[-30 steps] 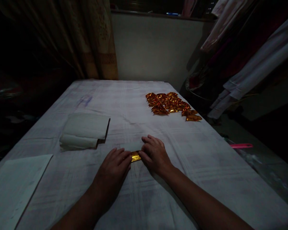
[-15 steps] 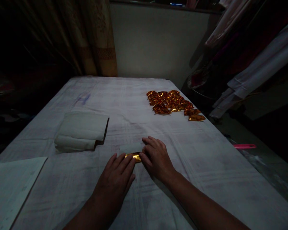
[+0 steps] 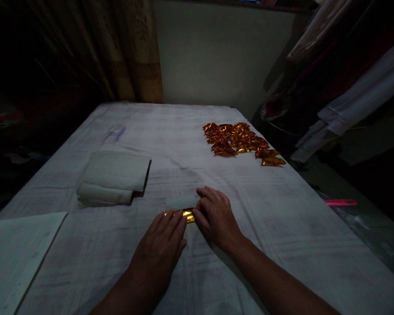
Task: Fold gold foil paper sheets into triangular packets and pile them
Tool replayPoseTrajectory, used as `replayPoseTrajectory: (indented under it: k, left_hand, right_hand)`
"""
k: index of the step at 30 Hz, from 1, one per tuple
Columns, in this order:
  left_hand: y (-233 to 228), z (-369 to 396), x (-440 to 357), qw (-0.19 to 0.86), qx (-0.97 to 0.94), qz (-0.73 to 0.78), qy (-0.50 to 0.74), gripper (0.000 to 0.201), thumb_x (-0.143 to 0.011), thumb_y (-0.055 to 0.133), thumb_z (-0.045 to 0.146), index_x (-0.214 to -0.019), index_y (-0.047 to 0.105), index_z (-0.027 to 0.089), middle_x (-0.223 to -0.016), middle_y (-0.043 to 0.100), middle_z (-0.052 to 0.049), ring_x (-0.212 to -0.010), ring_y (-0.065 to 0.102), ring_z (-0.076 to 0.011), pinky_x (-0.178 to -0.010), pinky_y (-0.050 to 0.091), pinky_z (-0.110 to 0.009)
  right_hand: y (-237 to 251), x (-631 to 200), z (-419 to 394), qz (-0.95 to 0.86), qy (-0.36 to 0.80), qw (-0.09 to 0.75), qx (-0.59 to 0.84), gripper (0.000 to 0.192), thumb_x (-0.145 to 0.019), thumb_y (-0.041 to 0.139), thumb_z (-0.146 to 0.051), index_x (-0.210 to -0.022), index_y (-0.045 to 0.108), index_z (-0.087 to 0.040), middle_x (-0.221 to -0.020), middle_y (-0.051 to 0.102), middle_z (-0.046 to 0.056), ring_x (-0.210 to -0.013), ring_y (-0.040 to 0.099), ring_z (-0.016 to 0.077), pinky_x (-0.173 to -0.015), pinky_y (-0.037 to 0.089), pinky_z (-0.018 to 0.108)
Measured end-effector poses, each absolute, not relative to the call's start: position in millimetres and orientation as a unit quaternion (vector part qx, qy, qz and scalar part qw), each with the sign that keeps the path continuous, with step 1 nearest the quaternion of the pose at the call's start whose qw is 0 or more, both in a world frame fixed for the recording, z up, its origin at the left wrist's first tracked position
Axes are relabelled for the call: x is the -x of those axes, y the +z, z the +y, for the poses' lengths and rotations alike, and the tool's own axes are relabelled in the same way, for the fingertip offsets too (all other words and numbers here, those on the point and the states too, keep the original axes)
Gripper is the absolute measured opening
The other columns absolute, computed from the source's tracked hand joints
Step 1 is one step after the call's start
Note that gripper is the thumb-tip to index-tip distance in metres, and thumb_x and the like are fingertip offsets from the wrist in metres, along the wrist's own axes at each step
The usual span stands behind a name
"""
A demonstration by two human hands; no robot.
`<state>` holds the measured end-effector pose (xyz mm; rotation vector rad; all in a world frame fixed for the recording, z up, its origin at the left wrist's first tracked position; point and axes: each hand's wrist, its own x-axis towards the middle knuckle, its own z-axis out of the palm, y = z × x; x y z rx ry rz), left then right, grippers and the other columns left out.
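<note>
Since a second ago the left hand (image 3: 160,245) slid nearer, baring more gold foil strip (image 3: 181,215) — mid-fold on the cloth-covered bench (image 3: 282,210). Right hand (image 3: 216,216) pins its end; both flat, fingers spread. Next: firm creasing pressure.

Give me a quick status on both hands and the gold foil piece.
Left hand and right hand flat, fingertips pressing gold foil piece on the cloth-covered table. Nothing gripped. Pile of folded gold pieces far right, apart.

Glossy gold foil strip (image 3: 184,215) glints against a matt white paper slip (image 3: 180,202); the worktop (image 3: 282,210) wears soft, faintly checked cloth (creased), with shiny foil pieces (image 3: 241,140) heaped.
</note>
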<state>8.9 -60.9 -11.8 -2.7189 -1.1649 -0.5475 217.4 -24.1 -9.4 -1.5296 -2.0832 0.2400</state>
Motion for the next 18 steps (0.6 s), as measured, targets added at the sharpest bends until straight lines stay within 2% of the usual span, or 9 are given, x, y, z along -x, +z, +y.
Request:
replayPoseTrajectory:
  k: [5, 8, 10, 13, 18]
  left_hand:
    - [-8.8, -60.8, -8.0, 0.078, 0.907, -0.375, -0.175, 0.043, -0.103, 0.037, 0.019, -0.144, 0.048, 0.013, -0.141, 0.062, -0.013, -0.128, 0.061, -0.0256, -0.108, 0.051, -0.044]
    - [-7.2, -60.8, -7.1, 0.054, 0.909, -0.377, -0.17, 0.046, -0.103, 0.036, 0.017, -0.148, 0.045, 0.016, -0.144, 0.06, -0.012, -0.13, 0.059, -0.0256, -0.106, 0.053, -0.044]
    - [-6.2, -60.3, -6.9, 0.038, 0.909, -0.38, -0.166, 0.046, -0.102, 0.037, 0.016, -0.147, 0.046, 0.018, -0.145, 0.059, -0.012, -0.132, 0.058, -0.0262, -0.106, 0.053, -0.045]
    - [-4.7, -58.9, -7.7, 0.034, 0.912, -0.374, -0.167, 0.043, -0.102, 0.038, 0.016, -0.143, 0.05, 0.016, -0.142, 0.061, -0.013, -0.129, 0.06, -0.0272, -0.104, 0.055, -0.046]
    - [-5.9, -57.8, -9.6, 0.021, 0.91, -0.373, -0.178, 0.046, -0.1, 0.039, 0.014, -0.145, 0.047, 0.017, -0.144, 0.059, -0.013, -0.13, 0.059, -0.0266, -0.105, 0.054, -0.047]
  right_hand:
    - [-10.2, -217.1, -23.6, -0.774, 0.091, 0.264, 0.568, 0.008, -0.092, 0.062, -0.024, -0.084, 0.062, -0.023, -0.135, 0.065, 0.012, -0.133, 0.051, 0.033, -0.109, 0.037, 0.058]
    - [-11.1, -217.6, -23.5, -0.773, 0.091, 0.268, 0.567, 0.007, -0.092, 0.06, -0.025, -0.086, 0.062, -0.023, -0.134, 0.065, 0.012, -0.133, 0.051, 0.0328, -0.109, 0.036, 0.057]
    - [-11.5, -218.4, -23.5, -0.774, 0.093, 0.276, 0.562, 0.004, -0.093, 0.059, -0.025, -0.093, 0.063, -0.023, -0.133, 0.065, 0.012, -0.132, 0.052, 0.0319, -0.109, 0.036, 0.057]
    - [-10.6, -219.0, -24.0, -0.779, 0.094, 0.279, 0.554, 0.014, -0.093, 0.058, -0.022, -0.106, 0.063, -0.024, -0.132, 0.066, 0.012, -0.132, 0.053, 0.0306, -0.11, 0.035, 0.057]
    - [-4.6, -216.1, -26.3, -0.797, 0.108, 0.237, 0.545, 0.006, -0.092, 0.062, -0.026, -0.097, 0.065, -0.024, -0.136, 0.063, 0.011, -0.137, 0.048, 0.0339, -0.112, 0.03, 0.063]
